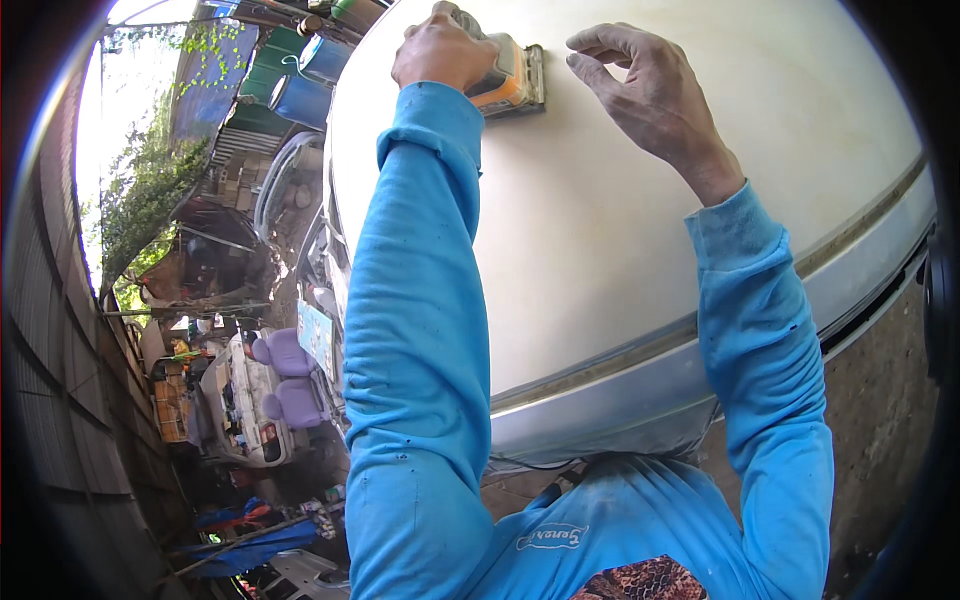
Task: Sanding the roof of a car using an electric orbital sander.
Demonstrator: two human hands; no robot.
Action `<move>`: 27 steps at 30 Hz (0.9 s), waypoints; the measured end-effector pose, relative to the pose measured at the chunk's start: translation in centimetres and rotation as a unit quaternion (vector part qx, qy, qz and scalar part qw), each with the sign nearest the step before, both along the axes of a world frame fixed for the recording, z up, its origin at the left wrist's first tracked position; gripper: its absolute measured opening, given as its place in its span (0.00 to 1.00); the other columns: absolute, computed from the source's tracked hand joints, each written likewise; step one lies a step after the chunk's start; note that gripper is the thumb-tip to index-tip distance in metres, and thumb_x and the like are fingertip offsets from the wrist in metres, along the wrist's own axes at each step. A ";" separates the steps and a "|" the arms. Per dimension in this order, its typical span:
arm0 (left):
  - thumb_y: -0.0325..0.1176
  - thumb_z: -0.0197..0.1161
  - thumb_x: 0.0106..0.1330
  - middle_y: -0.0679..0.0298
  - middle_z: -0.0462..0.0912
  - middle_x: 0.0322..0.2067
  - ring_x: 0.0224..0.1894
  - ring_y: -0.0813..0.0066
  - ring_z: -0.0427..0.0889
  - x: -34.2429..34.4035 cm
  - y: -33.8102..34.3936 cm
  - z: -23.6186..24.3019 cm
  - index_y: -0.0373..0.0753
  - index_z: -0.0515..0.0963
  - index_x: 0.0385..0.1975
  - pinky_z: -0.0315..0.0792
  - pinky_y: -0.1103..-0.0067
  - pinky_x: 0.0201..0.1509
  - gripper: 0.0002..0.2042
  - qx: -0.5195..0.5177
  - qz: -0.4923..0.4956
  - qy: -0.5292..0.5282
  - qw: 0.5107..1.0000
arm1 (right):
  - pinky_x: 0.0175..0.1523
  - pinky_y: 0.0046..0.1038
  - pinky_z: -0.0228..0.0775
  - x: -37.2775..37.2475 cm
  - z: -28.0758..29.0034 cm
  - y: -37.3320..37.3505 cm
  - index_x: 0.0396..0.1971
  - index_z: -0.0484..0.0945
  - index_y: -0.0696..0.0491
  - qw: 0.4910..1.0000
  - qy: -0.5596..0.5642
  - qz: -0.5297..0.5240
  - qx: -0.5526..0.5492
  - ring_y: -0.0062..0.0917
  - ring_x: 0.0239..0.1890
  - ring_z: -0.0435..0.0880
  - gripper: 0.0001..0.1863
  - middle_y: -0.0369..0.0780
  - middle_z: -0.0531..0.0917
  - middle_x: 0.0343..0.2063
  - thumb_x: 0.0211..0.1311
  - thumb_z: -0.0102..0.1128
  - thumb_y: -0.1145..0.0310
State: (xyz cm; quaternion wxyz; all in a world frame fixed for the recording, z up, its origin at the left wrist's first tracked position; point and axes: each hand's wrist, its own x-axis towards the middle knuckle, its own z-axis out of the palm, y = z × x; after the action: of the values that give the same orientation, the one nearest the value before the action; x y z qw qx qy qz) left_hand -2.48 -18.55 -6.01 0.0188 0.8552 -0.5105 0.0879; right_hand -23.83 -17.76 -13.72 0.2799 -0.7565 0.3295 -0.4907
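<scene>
My left hand is wrapped over the top of an orange and grey power sander, its fingers partly hidden from this side. The sander's flat base rests on the pale, dusty car roof, near the far left part of the panel. To the right of the tool, my right hand hovers over the roof with nothing in it. Its thumb and fingers are bent but apart, and dust coats the skin.
A roof channel runs along the car's near side, close to my body. On the left lie purple seats, a white car body part and blue drums. A corrugated metal wall closes off the far left.
</scene>
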 end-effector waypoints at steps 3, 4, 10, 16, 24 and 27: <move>0.52 0.68 0.59 0.51 0.79 0.59 0.63 0.59 0.80 0.5 0.2 0.3 0.48 0.69 0.68 0.76 0.62 0.66 0.36 -0.008 -0.028 0.003 1.000 | 0.57 0.33 0.79 -0.1 0.1 0.1 0.47 0.85 0.56 1.000 0.001 0.010 0.020 0.28 0.47 0.88 0.14 0.41 0.89 0.42 0.71 0.64 0.61; 0.51 0.68 0.58 0.51 0.80 0.59 0.63 0.59 0.80 0.6 0.3 0.3 0.48 0.69 0.68 0.76 0.62 0.66 0.36 -0.006 -0.023 0.007 1.000 | 0.57 0.33 0.79 -0.2 0.1 0.1 0.47 0.85 0.56 1.000 0.002 0.011 0.020 0.28 0.47 0.88 0.14 0.41 0.89 0.42 0.71 0.64 0.61; 0.50 0.68 0.57 0.53 0.81 0.58 0.62 0.60 0.81 1.7 1.4 0.6 0.46 0.70 0.67 0.76 0.64 0.66 0.36 -0.002 -0.004 -0.006 1.000 | 0.58 0.33 0.78 -0.1 0.4 0.2 0.47 0.86 0.54 1.000 0.016 -0.005 0.020 0.27 0.47 0.88 0.13 0.40 0.90 0.42 0.71 0.64 0.62; 0.51 0.69 0.56 0.53 0.82 0.58 0.62 0.59 0.81 3.9 3.0 0.8 0.44 0.71 0.67 0.75 0.66 0.66 0.37 0.003 0.023 0.018 1.000 | 0.60 0.35 0.77 -0.1 0.0 0.2 0.47 0.86 0.53 0.999 0.029 -0.006 0.023 0.28 0.48 0.88 0.14 0.40 0.90 0.43 0.71 0.64 0.61; 0.56 0.70 0.58 0.51 0.82 0.57 0.63 0.55 0.80 9.0 5.9 -0.6 0.42 0.69 0.68 0.74 0.67 0.68 0.39 0.007 0.080 0.007 0.997 | 0.62 0.36 0.76 -0.5 -0.8 -0.3 0.47 0.87 0.52 0.999 0.033 -0.007 0.026 0.28 0.49 0.88 0.14 0.39 0.90 0.44 0.71 0.64 0.59; 0.48 0.72 0.54 0.46 0.83 0.56 0.61 0.52 0.82 12.1 9.0 -0.5 0.38 0.71 0.66 0.72 0.68 0.67 0.39 -0.035 0.095 0.040 0.994 | 0.62 0.37 0.76 0.1 -0.7 0.1 0.48 0.87 0.51 0.999 0.038 -0.009 0.031 0.28 0.50 0.88 0.14 0.39 0.90 0.44 0.71 0.64 0.58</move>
State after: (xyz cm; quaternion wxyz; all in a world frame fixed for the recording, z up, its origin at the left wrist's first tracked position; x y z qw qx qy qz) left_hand 9.65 -9.59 -6.47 0.0605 0.9015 -0.4223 0.0723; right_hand -23.69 -17.69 -14.39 0.2865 -0.7625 0.3614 -0.4538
